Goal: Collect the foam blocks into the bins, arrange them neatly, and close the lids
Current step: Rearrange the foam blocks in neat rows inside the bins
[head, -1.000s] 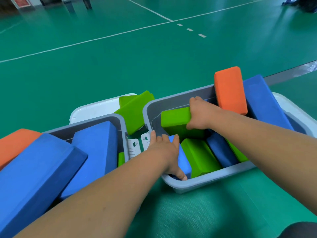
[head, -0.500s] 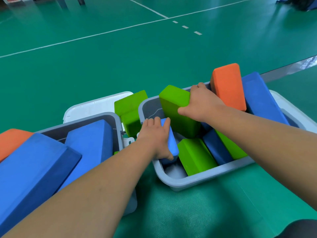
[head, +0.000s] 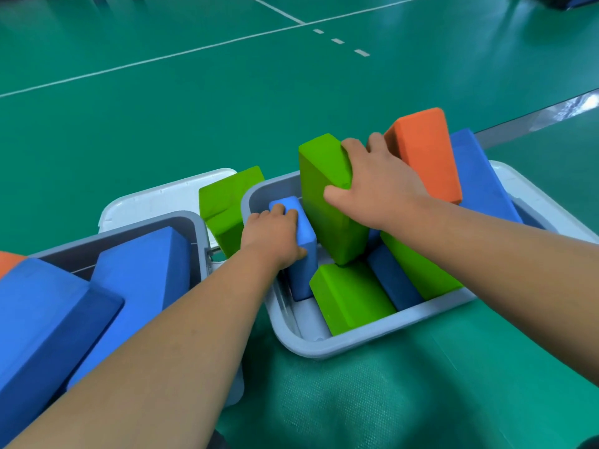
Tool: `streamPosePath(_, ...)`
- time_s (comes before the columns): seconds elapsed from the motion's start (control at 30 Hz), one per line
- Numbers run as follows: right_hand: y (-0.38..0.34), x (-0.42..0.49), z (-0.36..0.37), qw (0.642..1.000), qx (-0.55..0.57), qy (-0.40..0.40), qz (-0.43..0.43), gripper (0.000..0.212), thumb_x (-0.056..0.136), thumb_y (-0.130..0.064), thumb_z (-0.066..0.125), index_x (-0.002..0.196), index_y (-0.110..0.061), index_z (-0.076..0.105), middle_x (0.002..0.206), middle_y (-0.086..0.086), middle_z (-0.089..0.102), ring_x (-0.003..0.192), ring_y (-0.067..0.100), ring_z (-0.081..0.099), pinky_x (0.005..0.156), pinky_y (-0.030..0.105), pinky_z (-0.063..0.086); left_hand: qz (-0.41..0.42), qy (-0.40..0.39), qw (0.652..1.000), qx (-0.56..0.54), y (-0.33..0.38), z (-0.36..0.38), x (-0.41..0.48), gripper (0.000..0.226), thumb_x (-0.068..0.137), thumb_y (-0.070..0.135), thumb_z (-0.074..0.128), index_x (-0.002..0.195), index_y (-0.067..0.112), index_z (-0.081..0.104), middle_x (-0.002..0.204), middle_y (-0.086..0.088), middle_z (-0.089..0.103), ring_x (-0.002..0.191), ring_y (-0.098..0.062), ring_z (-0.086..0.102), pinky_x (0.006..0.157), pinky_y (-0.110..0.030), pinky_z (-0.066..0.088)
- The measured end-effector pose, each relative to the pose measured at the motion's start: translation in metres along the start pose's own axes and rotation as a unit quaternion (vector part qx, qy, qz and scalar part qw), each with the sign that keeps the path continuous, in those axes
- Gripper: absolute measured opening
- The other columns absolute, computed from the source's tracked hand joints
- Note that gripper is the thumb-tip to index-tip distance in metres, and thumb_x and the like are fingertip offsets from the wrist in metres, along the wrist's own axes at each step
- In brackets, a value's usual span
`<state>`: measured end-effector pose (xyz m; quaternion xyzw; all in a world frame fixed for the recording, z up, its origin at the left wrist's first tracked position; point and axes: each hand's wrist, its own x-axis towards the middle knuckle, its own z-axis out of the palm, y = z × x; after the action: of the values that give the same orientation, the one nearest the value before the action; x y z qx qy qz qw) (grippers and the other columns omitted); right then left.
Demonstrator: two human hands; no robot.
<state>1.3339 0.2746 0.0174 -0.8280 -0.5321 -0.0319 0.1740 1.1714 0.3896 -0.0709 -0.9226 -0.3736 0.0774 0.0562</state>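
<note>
Nearest in, at seven o'clock, the left bin (head: 201, 234) is crammed with big blue blocks (head: 48, 319). Over at five o'clock, the right bin (head: 324, 348) sits on the green floor (head: 194, 108), a flat green block (head: 350, 296) lying along its bottom with a dark blue block (head: 393, 280) just beside it at three o'clock.

Both arms reach in. The left hand (head: 272, 238) has its grip clamped on the light blue block (head: 304, 257), fingers curled over the top and thumb on the near face; the block stands on end against the bin's nine o'clock wall. The right hand (head: 379, 189) has its grip wrapped over the top corner of the tall green block (head: 327, 205), which is tilted, its lower end touching the flat green block.

Behind the right hand, at one o'clock, an orange block (head: 424, 153) leans upright with a long blue block (head: 483, 183) beside it. Between the bins stands a loose green block (head: 227, 205), with a white lid (head: 162, 199) beyond at eleven.
</note>
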Motion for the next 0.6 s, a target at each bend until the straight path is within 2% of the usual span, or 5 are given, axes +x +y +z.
streamPosePath(0.07, -0.002, -0.001, -0.003, 1.0, -0.011, 0.008, -0.004, 0.077, 0.08, -0.065, 0.057, 0.142, -0.021, 0.043, 0.127, 0.008, 0.043, 0.106, 0.038, 0.061, 0.079, 0.043, 0.047, -0.004, -0.013, 1.0, -0.001, 0.002, 0.001, 0.0, 0.073, 0.081, 0.058, 0.073, 0.132, 0.014, 0.046, 0.134, -0.01, 0.048, 0.102, -0.034, 0.063, 0.09, -0.041, 0.041)
streamPosePath(0.17, -0.004, -0.002, -0.006, 1.0, -0.027, 0.014, -0.004, 0.074, 0.08, -0.067, 0.055, 0.138, -0.022, 0.047, 0.123, 0.008, 0.045, 0.103, 0.037, 0.061, 0.073, 0.041, 0.041, -0.002, -0.024, 0.999, 0.025, 0.003, 0.006, -0.001, 0.083, 0.08, 0.057, 0.073, 0.139, 0.01, 0.039, 0.137, -0.011, 0.045, 0.115, -0.032, 0.06, 0.111, -0.044, 0.035)
streamPosePath(0.4, 0.001, -0.003, -0.018, 0.999, -0.03, 0.005, 0.034, 0.069, 0.083, -0.068, 0.049, 0.138, -0.025, 0.05, 0.127, 0.012, 0.048, 0.11, 0.04, 0.059, 0.079, 0.044, 0.044, -0.038, -0.009, 0.996, 0.081, 0.007, 0.006, -0.004, 0.095, 0.076, 0.069, 0.073, 0.142, 0.01, 0.039, 0.137, -0.013, 0.045, 0.127, -0.035, 0.046, 0.116, -0.046, 0.031)
streamPosePath(0.5, -0.001, -0.004, -0.021, 0.998, -0.042, 0.0, 0.036, 0.067, 0.085, -0.067, 0.049, 0.137, -0.025, 0.051, 0.127, 0.012, 0.048, 0.109, 0.04, 0.06, 0.075, 0.043, 0.04, -0.039, -0.025, 0.995, 0.083, 0.006, -0.001, -0.01, 0.095, 0.076, 0.07, 0.075, 0.141, 0.011, 0.039, 0.136, -0.012, 0.045, 0.126, -0.033, 0.046, 0.111, -0.042, 0.034)
streamPosePath(0.6, -0.002, -0.005, -0.022, 0.998, -0.041, 0.0, 0.039, 0.066, 0.085, -0.066, 0.048, 0.136, -0.024, 0.052, 0.126, 0.012, 0.047, 0.107, 0.039, 0.06, 0.074, 0.043, 0.04, -0.037, 0.006, 0.997, 0.069, 0.01, -0.013, -0.02, 0.066, 0.086, 0.044, 0.071, 0.136, 0.01, 0.046, 0.13, -0.012, 0.047, 0.118, -0.032, 0.048, 0.094, -0.038, 0.041)
